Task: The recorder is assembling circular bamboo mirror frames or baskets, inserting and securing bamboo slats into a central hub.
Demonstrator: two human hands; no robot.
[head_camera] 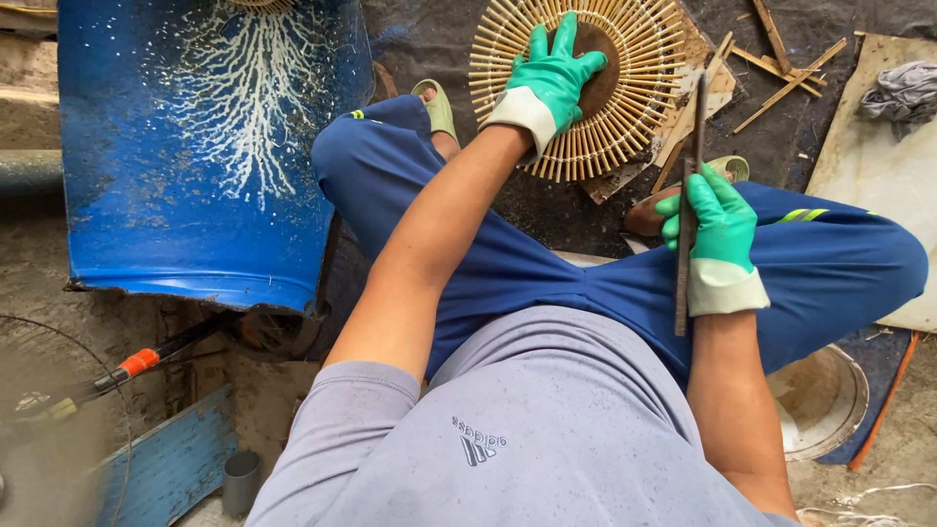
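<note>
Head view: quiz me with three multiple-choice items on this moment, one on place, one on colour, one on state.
1. Where does the left hand rest?
A. on the round slatted disc
B. on the blue barrel
C. on a knee
2. What colour are the gloves?
A. orange
B. green with white cuffs
C. black
3. How is the right hand?
A. open and empty
B. flat on the ground
C. closed around a long flat blade

Answers: 1 A, its palm presses the disc's dark centre; 2 B, both gloves show it; 3 C, the fingers wrap the blade.

We see bright, even daylight with soft shadows; the lower left of the frame blurs, edges bending slightly.
</note>
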